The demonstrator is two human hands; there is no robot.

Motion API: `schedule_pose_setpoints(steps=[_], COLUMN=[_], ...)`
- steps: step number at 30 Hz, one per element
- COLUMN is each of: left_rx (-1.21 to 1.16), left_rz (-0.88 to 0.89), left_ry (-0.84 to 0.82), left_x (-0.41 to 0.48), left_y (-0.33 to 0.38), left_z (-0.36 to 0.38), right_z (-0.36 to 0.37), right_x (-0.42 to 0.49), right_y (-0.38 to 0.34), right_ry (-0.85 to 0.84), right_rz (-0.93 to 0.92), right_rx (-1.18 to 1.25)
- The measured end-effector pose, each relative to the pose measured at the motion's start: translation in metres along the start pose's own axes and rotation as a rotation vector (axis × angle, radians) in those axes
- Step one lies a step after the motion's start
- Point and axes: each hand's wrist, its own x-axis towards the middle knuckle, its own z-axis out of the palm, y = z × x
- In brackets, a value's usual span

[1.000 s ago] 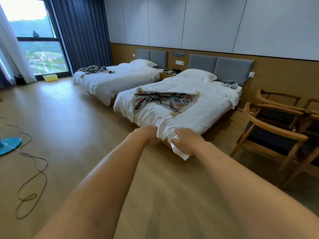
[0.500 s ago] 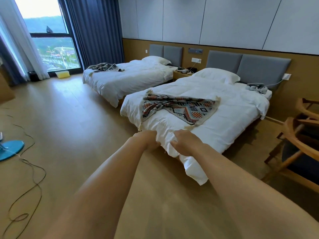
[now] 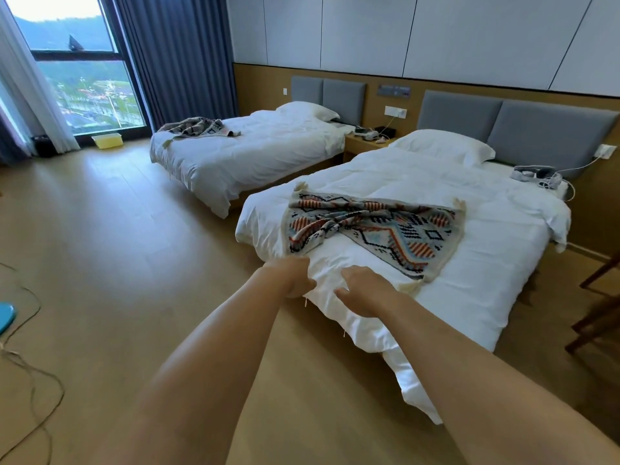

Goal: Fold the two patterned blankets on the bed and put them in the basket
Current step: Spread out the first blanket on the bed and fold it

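A patterned blanket (image 3: pixel 385 229) in orange, blue and black lies rumpled across the foot of the near bed (image 3: pixel 496 263). A second patterned blanket (image 3: pixel 198 127) lies crumpled at the foot of the far bed (image 3: pixel 255 156). Both my arms reach to the near bed's foot corner. My left hand (image 3: pixel 292 276) grips a fold of the white duvet (image 3: pixel 335 263) just below the blanket's left end. My right hand (image 3: pixel 365 290) lies on the duvet corner with fingers curled into the cloth. A yellow basket (image 3: pixel 106 141) sits on the floor by the window.
Wooden chairs (image 3: pixel 597 307) stand at the right edge. A cable (image 3: pixel 33 380) snakes over the floor at left beside a blue fan base (image 3: pixel 5 317). A nightstand (image 3: pixel 369 140) with small items sits between the beds. Devices with a cord (image 3: pixel 536 174) lie near the pillow.
The view has drawn closer to the near bed and swung left. Both hands stay on the duvet corner, which now bunches higher between them.
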Motion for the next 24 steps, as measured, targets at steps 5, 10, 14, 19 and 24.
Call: schedule_pose_setpoints(steps=[5,10,14,19,24], left_rx=[-0.008,-0.017,0.002,0.087,0.085], left_rz=[-0.035,0.006,0.042,0.031,0.089], left_ry=[0.002,-0.018,-0.028,-0.082,-0.046], left_x=[0.075,0.162,0.24,0.338,0.432], left_y=[-0.056,-0.095,-0.122,-0.153,-0.189], left_z=[-0.022,-0.033,-0.043,-0.066,-0.103], right_z=[-0.008,-0.011,-0.014,-0.033,-0.047], right_x=[0.092,0.188,0.278,0.396,0.502], right_y=[-0.019,-0.018,-0.004,0.011,0.012], right_ry=[-0.003,-0.011,0.003,-0.003,-0.05], right_rz=[0.022,0.053,0.077,0.08,0.067], right_rx=[0.049,0.061,0.084,0.108,0.07])
